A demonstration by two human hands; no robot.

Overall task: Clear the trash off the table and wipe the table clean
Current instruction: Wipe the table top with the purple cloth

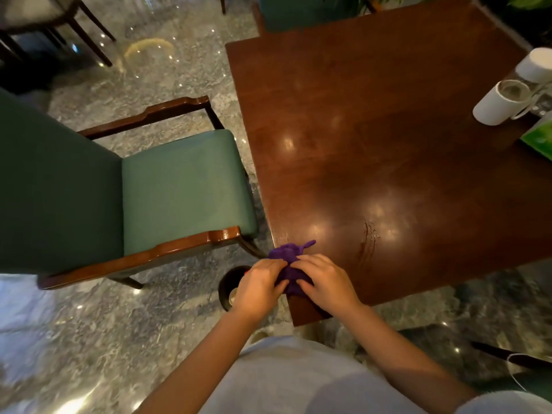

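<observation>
Fingers of your left hand (260, 286) and right hand (324, 282) pinch the bunched purple cloth (289, 258) at the table's (388, 121) near corner; bare wood stretches ahead-right.

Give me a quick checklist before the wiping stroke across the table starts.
1. Cloth in grip: ok. Both the left hand and right hand hold the bunched purple cloth.
2. Cloth on the table: ok, at the near corner of the wooden table.
3. Cloth spread flat: not ok, it is bunched.
4. Wiping path: ok in the middle; the white cup and green packet stand at the right edge.
5. Smear near the cloth: not ok, unwiped.
6. Cloth dampness: cannot tell.
</observation>
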